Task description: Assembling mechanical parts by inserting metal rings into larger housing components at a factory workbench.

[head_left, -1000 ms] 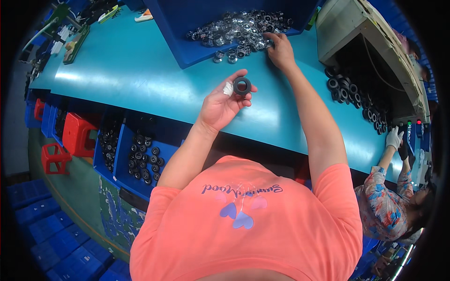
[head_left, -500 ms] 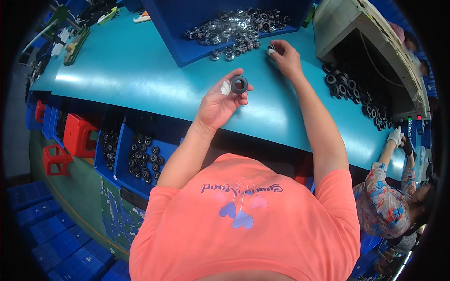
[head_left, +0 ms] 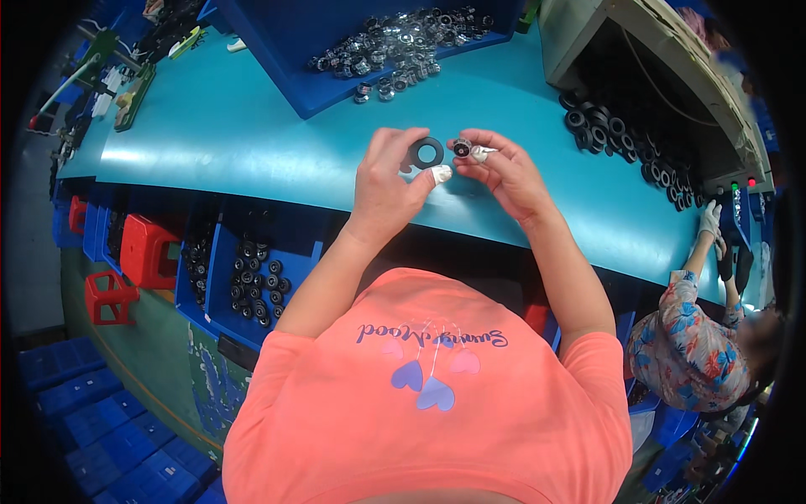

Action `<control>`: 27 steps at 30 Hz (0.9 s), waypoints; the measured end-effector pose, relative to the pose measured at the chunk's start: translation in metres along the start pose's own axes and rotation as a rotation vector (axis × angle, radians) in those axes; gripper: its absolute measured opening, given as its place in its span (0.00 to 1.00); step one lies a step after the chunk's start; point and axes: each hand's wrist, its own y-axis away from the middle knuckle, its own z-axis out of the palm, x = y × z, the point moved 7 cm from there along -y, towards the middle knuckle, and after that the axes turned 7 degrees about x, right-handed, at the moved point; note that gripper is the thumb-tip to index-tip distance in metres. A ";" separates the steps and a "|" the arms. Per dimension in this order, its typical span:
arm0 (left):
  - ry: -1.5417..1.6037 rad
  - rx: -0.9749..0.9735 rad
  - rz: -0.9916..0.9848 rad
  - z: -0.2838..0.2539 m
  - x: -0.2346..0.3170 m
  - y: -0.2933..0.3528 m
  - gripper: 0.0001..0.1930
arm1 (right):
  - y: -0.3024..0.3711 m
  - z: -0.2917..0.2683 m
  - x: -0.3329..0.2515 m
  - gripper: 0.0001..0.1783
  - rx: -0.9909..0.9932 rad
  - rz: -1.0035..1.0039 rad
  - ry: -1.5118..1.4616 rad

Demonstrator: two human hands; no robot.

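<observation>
My left hand (head_left: 382,186) is closed on a black rubber ring (head_left: 416,152), like a small toy tyre, its open hole turned up. Just to its right, my right hand (head_left: 516,181) pinches a small round wheel hub (head_left: 462,148), dark-faced with a shiny rim. Ring and hub are close together but apart, above the turquoise tabletop. White wrapping covers both thumbs. Beyond my hands stands a blue bin (head_left: 315,102) with a pile of shiny clear-and-black hubs (head_left: 386,52) in it and at its open front.
At right, many black rings (head_left: 600,130) lie before a pale machine housing (head_left: 625,21). A co-worker in a floral top (head_left: 693,353) works at the right end. Below the table at left are blue trays with black wheels (head_left: 256,277) and red stools (head_left: 147,252).
My right hand has come from the bin's front toward my left, bringing the hub beside the ring. My left hand has turned over, its back now showing.
</observation>
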 end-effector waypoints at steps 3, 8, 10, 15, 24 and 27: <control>-0.014 -0.005 0.033 0.002 0.015 0.007 0.24 | 0.019 0.001 0.010 0.20 -0.012 0.014 -0.057; 0.057 -0.075 -0.016 0.008 0.024 0.017 0.24 | 0.047 0.005 0.015 0.20 0.063 -0.058 -0.117; 0.223 -0.115 -0.127 0.017 0.009 0.026 0.24 | 0.056 0.005 0.014 0.20 0.126 -0.103 -0.095; 0.964 -0.294 -0.631 0.044 -0.011 0.052 0.29 | 0.083 0.004 0.008 0.20 0.166 -0.364 0.019; 1.151 -0.411 -0.793 0.059 -0.007 0.077 0.31 | 0.112 0.003 0.005 0.17 0.307 -0.565 0.349; 1.097 -0.436 -0.792 0.062 -0.006 0.081 0.31 | 0.120 0.007 -0.002 0.17 0.337 -0.659 0.480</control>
